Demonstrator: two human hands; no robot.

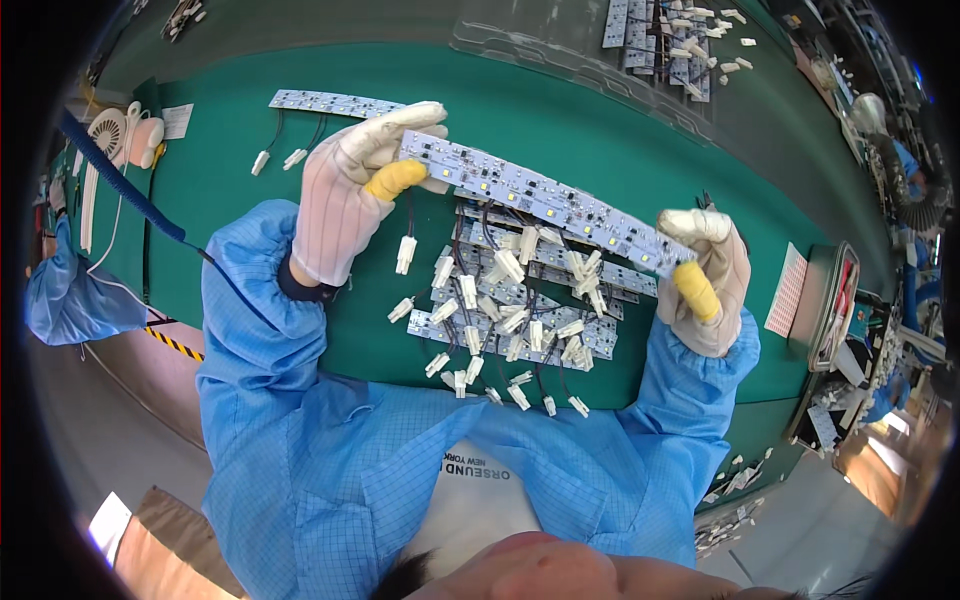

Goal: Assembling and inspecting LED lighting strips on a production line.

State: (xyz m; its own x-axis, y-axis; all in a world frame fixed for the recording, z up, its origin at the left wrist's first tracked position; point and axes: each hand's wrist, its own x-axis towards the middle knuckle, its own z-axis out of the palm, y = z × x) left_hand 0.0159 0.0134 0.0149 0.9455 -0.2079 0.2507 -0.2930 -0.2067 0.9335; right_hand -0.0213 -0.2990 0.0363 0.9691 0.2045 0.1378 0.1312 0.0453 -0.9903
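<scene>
Item: 1 long, narrow, white circuit board strip (545, 205) with small yellowish square LEDs and black components, located between the 2 hands, its face toward us, its left end higher in our view.

Left hand (345, 190): pale striped fabric glove, yellow-wrapped thumb; we find it gripping the strip's left end, thumb on the face.

Right hand (715, 270): matching glove and yellow thumb; we find it gripping the right end.

Beyond the left hand: 1 further white strip board (330, 103) with wired connectors, lying on the smooth green work mat (620, 140).

Nearer our chest: overlapping rows of white LED boards (430, 322), strewn with white plastic connectors (508, 265) on dark wires; the held strip covers part of them.

Far side: 1 clear plastic tray (575, 65), more boards beside its left-hand portion uncertain to us.

Left edge: 1 blue coiled cord (120, 180), 1 small white fan (107, 133).

Right edge: 1 red-patterned white sheet (787, 290).
</scene>
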